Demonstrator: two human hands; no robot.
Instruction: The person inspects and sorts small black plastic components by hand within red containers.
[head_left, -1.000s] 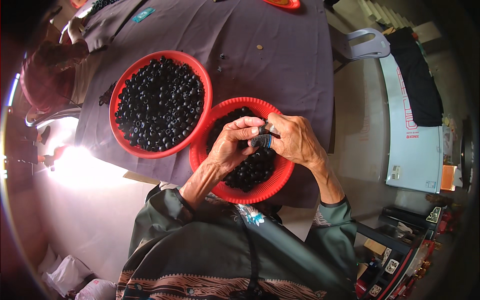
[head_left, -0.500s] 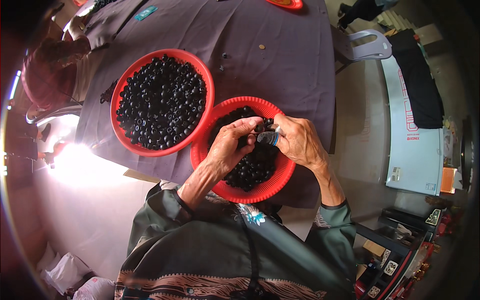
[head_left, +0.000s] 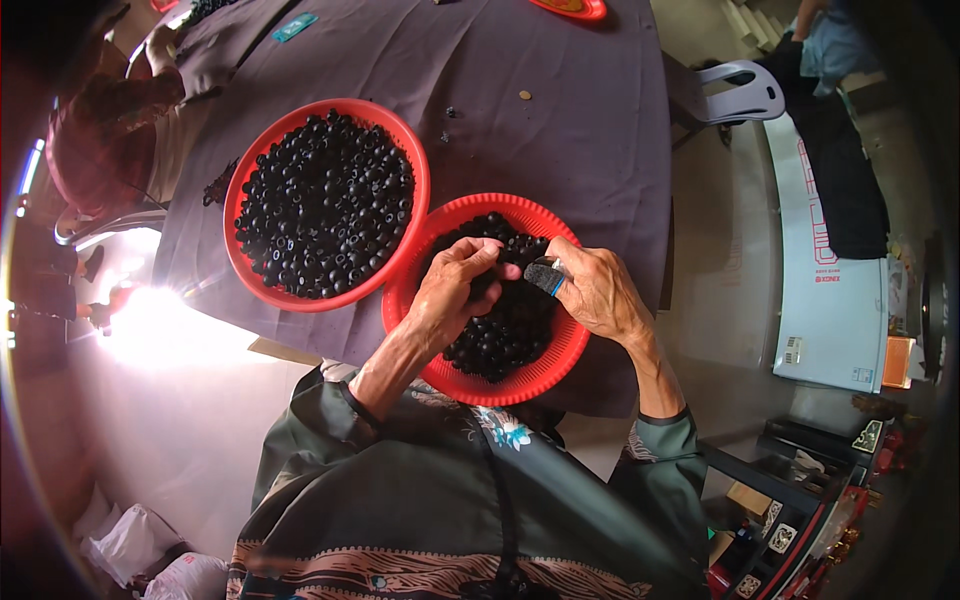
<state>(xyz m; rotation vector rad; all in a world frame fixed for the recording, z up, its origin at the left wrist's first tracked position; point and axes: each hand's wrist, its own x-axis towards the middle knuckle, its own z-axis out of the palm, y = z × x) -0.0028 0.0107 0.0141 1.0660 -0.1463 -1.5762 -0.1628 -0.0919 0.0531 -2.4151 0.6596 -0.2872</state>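
Observation:
Two red plastic baskets hold many small, round black pieces. The larger heap, in the left basket [head_left: 234, 250], has pale, ring-like marks on several pieces. Over the right basket [head_left: 573, 360], its side ribbed, both my hands work close together. My left hand [head_left: 455, 285] has thumb and fingers pinched together; what they hold is hidden. A dark grey cover with a blue and white band [head_left: 545, 279] sits at the thumb of my right hand [head_left: 603, 290]. The fingers of that hand are curled in, and I cannot make out what is in them.
A purple-grey cloth covers the table [head_left: 560, 150]. Farther off are a red plate [head_left: 585, 10] and a teal packet [head_left: 295, 27]. A pale plastic chair [head_left: 745, 95] and a white chest [head_left: 830, 320] stand right. Another person [head_left: 100, 150] sits at left.
My hands have drawn slightly apart, and the black piece between the left fingertips no longer shows. The dark thumb cover has tilted. A person at the far right has shifted.

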